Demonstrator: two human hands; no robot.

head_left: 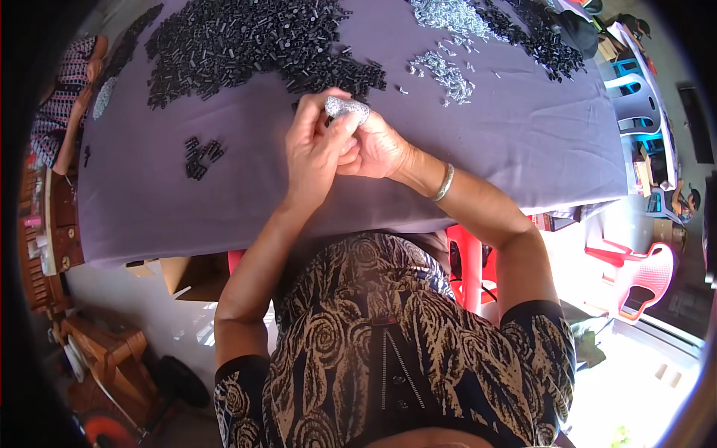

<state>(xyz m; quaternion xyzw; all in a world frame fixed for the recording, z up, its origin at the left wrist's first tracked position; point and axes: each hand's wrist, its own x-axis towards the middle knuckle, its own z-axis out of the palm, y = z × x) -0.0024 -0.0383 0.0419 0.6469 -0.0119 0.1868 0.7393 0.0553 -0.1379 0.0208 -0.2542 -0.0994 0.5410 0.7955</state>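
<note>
My left hand (312, 149) and my right hand (381, 148) meet above the near middle of the table, fingers curled and pressed together. A crinkled silver wrapping (346, 110), like foil or tape, shows at the fingertips. I cannot tell whether it covers a finger or is held. Whatever else lies between the fingers is hidden. Just beyond the hands spreads a large heap of small black cylindrical parts (239, 48). To the left lies a small group of the same black parts (202, 158). Small silver, screw-like pieces (446, 77) are scattered to the right.
A grey-purple cloth (515, 142) covers the table. More black parts (549, 48) lie at the far right. Another person's arm (75, 123) rests at the left edge. A red chair (646, 278) stands at right, an opened cardboard box (198, 278) below the table's left side.
</note>
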